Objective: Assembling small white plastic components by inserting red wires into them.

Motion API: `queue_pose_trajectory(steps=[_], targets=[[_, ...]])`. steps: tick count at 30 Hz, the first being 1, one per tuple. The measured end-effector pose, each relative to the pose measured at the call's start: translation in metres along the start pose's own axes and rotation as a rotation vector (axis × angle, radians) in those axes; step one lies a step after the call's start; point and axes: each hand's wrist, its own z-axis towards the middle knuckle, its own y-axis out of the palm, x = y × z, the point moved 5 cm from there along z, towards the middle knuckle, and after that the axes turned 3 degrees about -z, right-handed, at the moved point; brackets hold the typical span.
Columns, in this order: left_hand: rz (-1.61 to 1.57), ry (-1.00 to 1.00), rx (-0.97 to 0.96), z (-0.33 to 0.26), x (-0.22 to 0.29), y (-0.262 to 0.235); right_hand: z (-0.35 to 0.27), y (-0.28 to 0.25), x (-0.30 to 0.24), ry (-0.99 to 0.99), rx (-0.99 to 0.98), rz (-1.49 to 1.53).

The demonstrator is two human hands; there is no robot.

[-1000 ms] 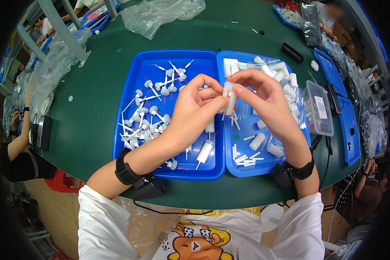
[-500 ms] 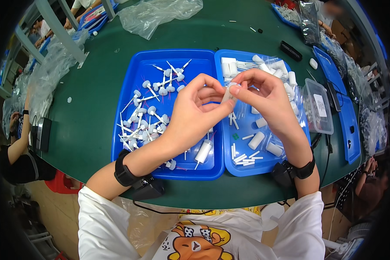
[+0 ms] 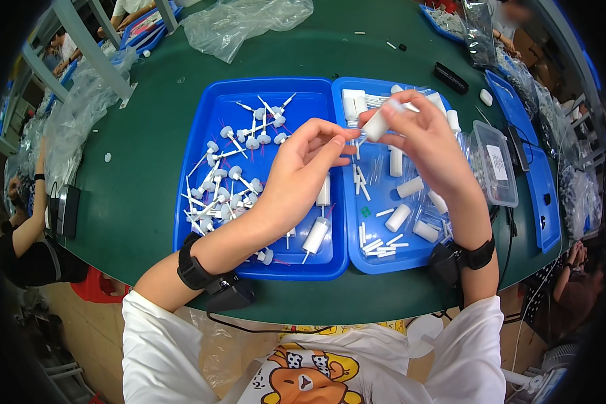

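Observation:
My right hand [image 3: 414,128] pinches a white cylinder [image 3: 374,126] above the lighter blue tray [image 3: 377,225]; a thin pin shows at its lower end. Close beside it, my left hand [image 3: 313,151] reaches over the inner rims with fingers stretched out and apart, and I see nothing held in it. White cylinders [image 3: 398,217], short white tubes [image 3: 386,252] and thin clear rods lie in the lighter tray. The darker blue tray [image 3: 303,101] at left holds several grey-white wheel-like parts [image 3: 236,172] on white stems with pink strands, plus white cylinders on thin pins [image 3: 316,236].
A clear plastic box [image 3: 495,165] stands right of the trays, near a black case [image 3: 452,78] and a small white object [image 3: 486,98]. Plastic film [image 3: 242,27] lies at the back of the green table [image 3: 148,175]. Metal posts [image 3: 94,47] rise at left. Other people work around the edges.
Both hands were together on the white piece. Now my right hand has lifted up and right with the cylinder, tilting it, and my left fingers have come away.

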Motion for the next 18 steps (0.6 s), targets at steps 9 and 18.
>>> queue_pose_trajectory(steps=[9, 18], targets=[[0.139, -0.106, 0.045, -0.004, -0.009, -0.005, -0.021, -0.002, 0.007, 0.16, -0.426, -0.729], [0.061, -0.248, 0.038, -0.004, -0.017, -0.007, -0.026, 0.008, -0.013, 0.157, -0.48, -0.554]])
